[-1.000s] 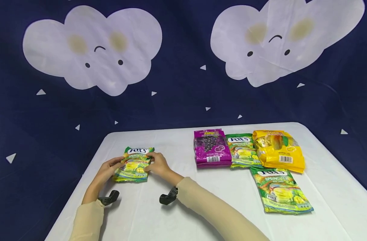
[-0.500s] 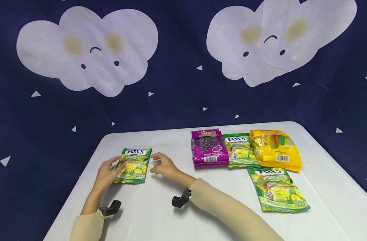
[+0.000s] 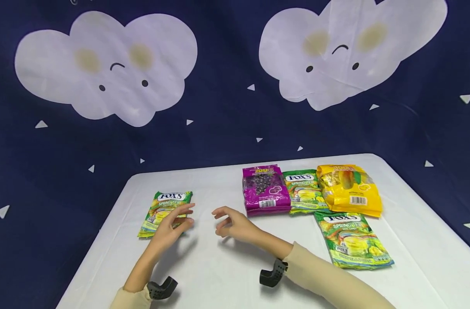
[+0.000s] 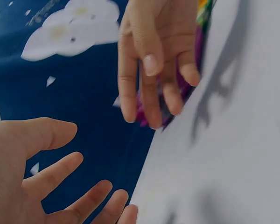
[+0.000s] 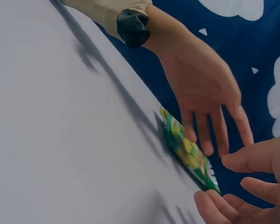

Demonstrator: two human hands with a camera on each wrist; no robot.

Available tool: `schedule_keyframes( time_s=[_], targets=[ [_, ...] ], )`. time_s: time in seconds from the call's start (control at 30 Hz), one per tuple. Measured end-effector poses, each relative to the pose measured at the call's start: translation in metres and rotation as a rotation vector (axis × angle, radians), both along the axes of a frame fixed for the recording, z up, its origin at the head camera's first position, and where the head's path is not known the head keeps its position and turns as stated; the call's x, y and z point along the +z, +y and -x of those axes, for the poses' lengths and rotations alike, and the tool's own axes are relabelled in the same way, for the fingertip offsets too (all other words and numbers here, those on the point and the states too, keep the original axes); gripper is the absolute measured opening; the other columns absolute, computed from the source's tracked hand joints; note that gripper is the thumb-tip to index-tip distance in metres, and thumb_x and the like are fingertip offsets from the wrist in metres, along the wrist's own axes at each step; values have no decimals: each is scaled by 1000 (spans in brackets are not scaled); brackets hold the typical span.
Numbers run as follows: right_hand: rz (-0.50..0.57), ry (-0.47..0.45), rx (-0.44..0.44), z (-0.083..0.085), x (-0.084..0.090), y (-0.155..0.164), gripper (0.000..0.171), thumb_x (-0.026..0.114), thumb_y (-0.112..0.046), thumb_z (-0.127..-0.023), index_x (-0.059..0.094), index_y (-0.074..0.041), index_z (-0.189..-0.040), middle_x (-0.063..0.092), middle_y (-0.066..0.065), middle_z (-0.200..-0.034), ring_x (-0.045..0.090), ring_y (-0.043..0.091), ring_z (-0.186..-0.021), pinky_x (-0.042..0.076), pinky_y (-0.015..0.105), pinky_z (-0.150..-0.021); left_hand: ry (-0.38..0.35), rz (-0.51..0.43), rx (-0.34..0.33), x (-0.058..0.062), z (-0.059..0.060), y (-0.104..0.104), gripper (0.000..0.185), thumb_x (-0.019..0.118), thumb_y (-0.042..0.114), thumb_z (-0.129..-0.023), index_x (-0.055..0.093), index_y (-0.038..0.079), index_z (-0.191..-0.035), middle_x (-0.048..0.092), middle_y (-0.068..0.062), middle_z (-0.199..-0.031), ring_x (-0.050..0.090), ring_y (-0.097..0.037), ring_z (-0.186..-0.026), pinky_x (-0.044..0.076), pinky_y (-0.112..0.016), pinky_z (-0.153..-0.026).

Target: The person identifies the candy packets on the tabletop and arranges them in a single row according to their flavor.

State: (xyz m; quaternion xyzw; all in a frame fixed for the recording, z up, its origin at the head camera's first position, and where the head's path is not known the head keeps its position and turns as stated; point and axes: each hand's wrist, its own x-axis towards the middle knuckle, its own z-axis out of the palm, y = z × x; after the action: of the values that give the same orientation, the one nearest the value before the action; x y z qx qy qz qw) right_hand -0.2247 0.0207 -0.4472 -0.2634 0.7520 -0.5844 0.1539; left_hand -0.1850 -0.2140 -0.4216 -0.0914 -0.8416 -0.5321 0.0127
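In the head view a green and yellow Fox's candy bag (image 3: 150,221) lies flat on the left of the white table. My left hand (image 3: 171,227) is raised above the table and overlaps the bag's right side, its fingers loosely bent around nothing. To the right of it, my right hand (image 3: 236,225) also hovers with relaxed, slightly curved fingers and holds nothing. The left wrist view shows the left hand's spread fingers (image 4: 60,175), with the right hand (image 4: 158,60) facing it. Behind the left hand (image 5: 205,88), the right wrist view shows the Fox's bag (image 5: 189,151) on the table.
At the back right stand a purple grape candy bag (image 3: 266,191), another Fox's bag (image 3: 304,193) and a yellow mango candy bag (image 3: 350,191) side by side. A further Fox's bag (image 3: 354,244) lies in front of them. A dark blue cloud-print cloth (image 3: 227,86) hangs behind the table (image 3: 227,274).
Both hands have let go of the left Fox's bag. They have moved right and towards the person, the right hand farther, while the bag stays on the table.
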Motion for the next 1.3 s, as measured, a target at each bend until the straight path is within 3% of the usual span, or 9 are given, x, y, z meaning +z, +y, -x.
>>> schedule_keyframes(
  time_s=[0.27, 0.53, 0.63, 0.93, 1.17, 1.3],
  targets=[
    [63, -10, -67, -18, 0, 55, 48, 66, 2, -86, 50, 4, -131, 54, 25, -125, 64, 28, -97, 56, 31, -74, -37, -47, -253, -7, 0, 42, 47, 62, 11, -95, 49, 9, -139, 52, -27, -128, 59, -36, -108, 53, -37, -82],
    [-5, 45, -116, -40, -4, 94, 48, 67, -4, -89, 48, 1, -133, 50, 24, -131, 61, 30, -101, 55, 30, -76, -74, -81, -390, -14, -2, 80, 45, 60, 9, -96, 49, 8, -139, 51, -27, -130, 60, -35, -108, 55, -35, -80],
    [-18, 24, -150, -48, -6, 108, 50, 67, -6, -90, 47, -1, -135, 49, 24, -132, 60, 29, -102, 55, 30, -75, -101, -93, -438, -19, -6, 94, 45, 60, 10, -96, 49, 9, -139, 51, -26, -130, 61, -32, -106, 54, -31, -80],
    [7, -20, -249, -61, -2, 148, 51, 66, -6, -91, 44, -1, -136, 46, 29, -132, 58, 37, -105, 56, 35, -74, -181, -150, -494, -23, -13, 125, 45, 61, 16, -96, 50, 12, -139, 52, -22, -130, 63, -21, -103, 55, -30, -79],
    [-58, -45, -340, -71, 3, 181, 60, 73, -11, -86, 44, -7, -139, 43, 24, -137, 58, 34, -108, 54, 31, -78, -242, -195, -521, -23, -17, 150, 50, 63, 10, -93, 49, 17, -140, 45, -20, -134, 63, -18, -100, 57, -33, -75],
    [-90, -21, -339, -71, 8, 198, 64, 75, -13, -84, 43, -6, -139, 41, 24, -140, 58, 35, -109, 54, 30, -78, -292, -231, -560, -24, -17, 166, 50, 63, 8, -93, 49, 17, -140, 45, -17, -133, 64, -17, -97, 57, -34, -75]
  ],
)
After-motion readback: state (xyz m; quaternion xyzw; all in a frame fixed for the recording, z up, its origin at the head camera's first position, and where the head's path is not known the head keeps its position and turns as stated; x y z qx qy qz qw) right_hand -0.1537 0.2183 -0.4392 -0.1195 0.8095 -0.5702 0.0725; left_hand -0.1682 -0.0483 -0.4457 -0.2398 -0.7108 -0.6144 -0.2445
